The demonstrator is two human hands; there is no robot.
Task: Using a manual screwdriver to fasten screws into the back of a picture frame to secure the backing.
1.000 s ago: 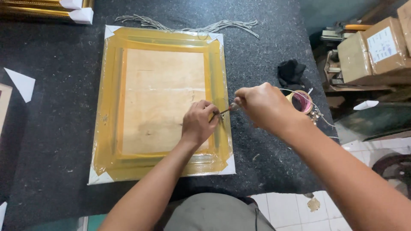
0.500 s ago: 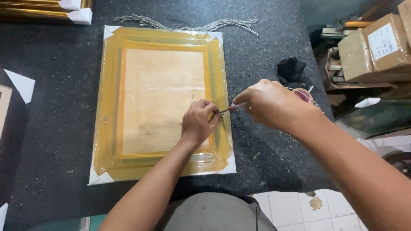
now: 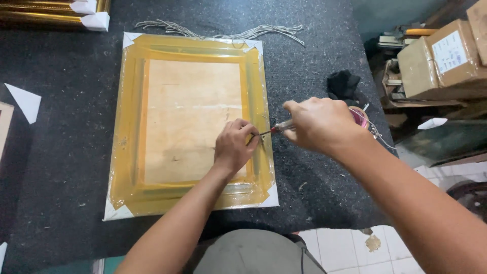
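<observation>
**Screwdriver held to the right rail of a wrapped frame**

A slim screwdriver (image 3: 276, 129) is grasped in the right hand (image 3: 318, 123), whose fingers are closed around its handle, with the shaft pointing left. The left hand (image 3: 234, 146) is curled, its fingertips pinched together at the tool's tip; something small seems to be held there, but what it is cannot be made out. Both hands meet over the right rail of a picture frame (image 3: 187, 122), which lies face down on a dark speckled table (image 3: 66, 167), wrapped in yellowish film with white corner guards. The frame's pale backing board (image 3: 187, 116) lies just left of the left hand.

The step in hand is judged to be the driving of a small fitting into the right rail, about halfway along it. The next move is judged to call for steady downward pressure and a turning of the handle, while the tip is kept in place by the pinching fingers.

A bundle of pale cord (image 3: 223, 31) lies at the far edge of the frame. A black cloth (image 3: 344, 85) is seen to the right, beyond the right hand, and cardboard boxes (image 3: 441, 58) are stacked off the table at the far right.
</observation>
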